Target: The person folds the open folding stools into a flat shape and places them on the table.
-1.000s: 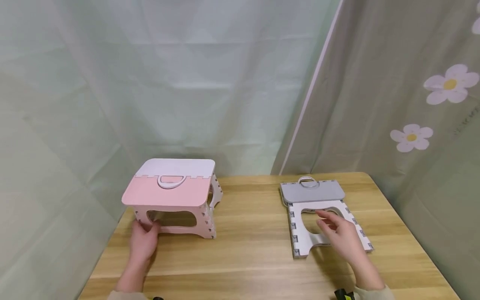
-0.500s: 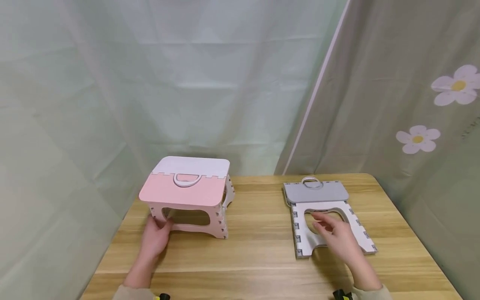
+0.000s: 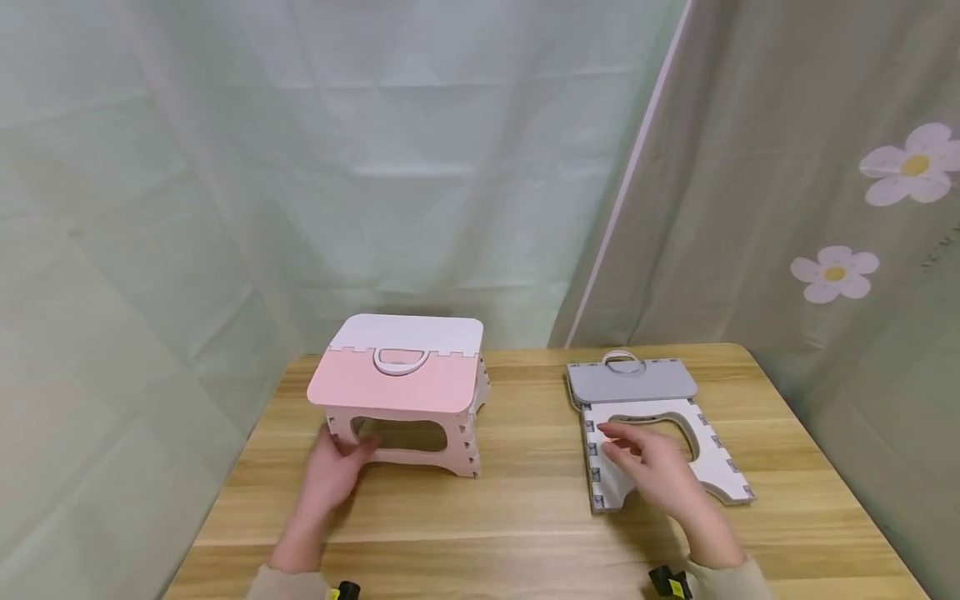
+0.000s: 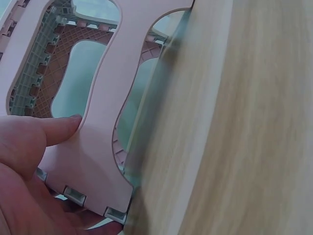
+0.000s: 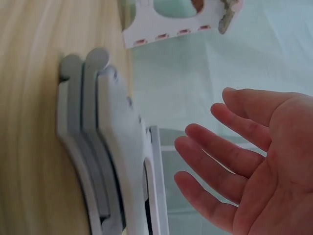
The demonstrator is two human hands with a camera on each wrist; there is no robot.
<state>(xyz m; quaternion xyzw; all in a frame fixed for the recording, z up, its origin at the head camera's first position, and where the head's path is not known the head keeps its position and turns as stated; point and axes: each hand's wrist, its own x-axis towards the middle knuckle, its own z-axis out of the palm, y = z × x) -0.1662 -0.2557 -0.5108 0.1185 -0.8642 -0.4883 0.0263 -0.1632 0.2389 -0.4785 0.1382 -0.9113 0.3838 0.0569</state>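
A pink and white folding step stool (image 3: pixel 393 383) stands unfolded at the back left of the table. My left hand (image 3: pixel 333 475) grips its near left leg, the thumb (image 4: pixel 61 129) lying on the pink side panel and the other fingers curled behind its edge. On the right, a grey and white folding stool (image 3: pixel 633 381) lies folded flat. Above it hovers my right hand (image 3: pixel 652 467), touching nothing, its fingers loosely bent and spread in the right wrist view. Both stools have a small loop handle on top.
The wooden table (image 3: pixel 525 533) carries both stools, with a gap of bare wood between them. Pale green curtains (image 3: pixel 375 167) hang close behind and on both sides; the right one (image 3: pixel 750 183) bears white flowers.
My left hand has slid the pink stool to the right across the table. My right hand has shifted slightly left over the grey stool, which stays in place.
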